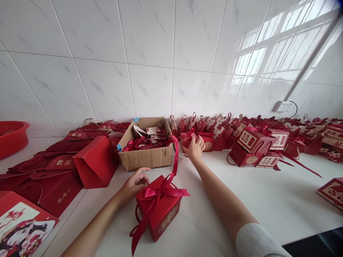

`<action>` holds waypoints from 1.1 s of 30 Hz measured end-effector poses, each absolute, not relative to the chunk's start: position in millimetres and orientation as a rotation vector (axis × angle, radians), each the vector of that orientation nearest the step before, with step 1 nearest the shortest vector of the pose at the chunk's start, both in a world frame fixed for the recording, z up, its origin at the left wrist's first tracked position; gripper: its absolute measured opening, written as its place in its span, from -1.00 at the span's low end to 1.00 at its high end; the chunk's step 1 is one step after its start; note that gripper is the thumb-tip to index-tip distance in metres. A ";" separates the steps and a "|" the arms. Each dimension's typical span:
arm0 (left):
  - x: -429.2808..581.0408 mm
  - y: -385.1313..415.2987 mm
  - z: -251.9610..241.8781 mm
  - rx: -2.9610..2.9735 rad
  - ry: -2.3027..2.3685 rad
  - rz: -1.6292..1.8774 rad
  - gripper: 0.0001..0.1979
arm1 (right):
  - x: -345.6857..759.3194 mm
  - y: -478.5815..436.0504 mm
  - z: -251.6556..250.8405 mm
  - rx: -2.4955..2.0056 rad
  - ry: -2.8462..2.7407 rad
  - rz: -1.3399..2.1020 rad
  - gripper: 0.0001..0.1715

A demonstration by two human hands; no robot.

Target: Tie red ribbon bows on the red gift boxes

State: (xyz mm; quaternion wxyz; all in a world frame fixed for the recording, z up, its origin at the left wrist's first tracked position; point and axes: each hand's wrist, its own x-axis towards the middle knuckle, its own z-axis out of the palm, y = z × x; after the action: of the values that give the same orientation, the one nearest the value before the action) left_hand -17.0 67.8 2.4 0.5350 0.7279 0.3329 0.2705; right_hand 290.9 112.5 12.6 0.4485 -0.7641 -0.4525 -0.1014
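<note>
My left hand (pixel 135 184) rests with curled fingers against the left side of a red gift box (pixel 158 210) tied with a red ribbon bow, which stands on the white counter (pixel 209 200) in front of me. My right hand (pixel 194 148) is stretched far forward, fingers spread, touching a small red box with a ribbon (pixel 189 138) at the front of a row of finished boxes along the wall. A brown cardboard carton (pixel 146 157) holding red ribbons and printed tags stands between the two hands.
Flat and half-folded red box blanks (pixel 66 164) are piled on the left. A red basin (pixel 12 137) sits at the far left. Several finished red boxes (pixel 257 146) line the tiled wall to the right, below a wall socket (pixel 284 106). Another box (pixel 332 191) lies at the right edge.
</note>
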 end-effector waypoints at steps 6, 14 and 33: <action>-17.1 69.8 -0.5 1.735 0.793 0.660 -0.44 | 275.6 116.7 -10.0 -1.806 -1.388 -0.266 -0.20; -18.0 70.1 -1.6 1.746 0.817 0.649 -0.42 | 267.8 118.9 -10.7 -1.806 -1.439 -0.331 -0.28; -18.5 72.3 -5.9 1.724 0.781 0.649 -0.42 | 266.8 104.8 -12.3 -1.759 -1.673 -0.459 -0.31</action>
State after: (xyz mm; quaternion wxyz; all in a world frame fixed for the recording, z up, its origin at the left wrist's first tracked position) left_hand -18.5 72.3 -5.9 0.5399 0.7253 0.3284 0.2730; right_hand 266.8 104.8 -12.3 0.3293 -0.6723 -0.6394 -0.1755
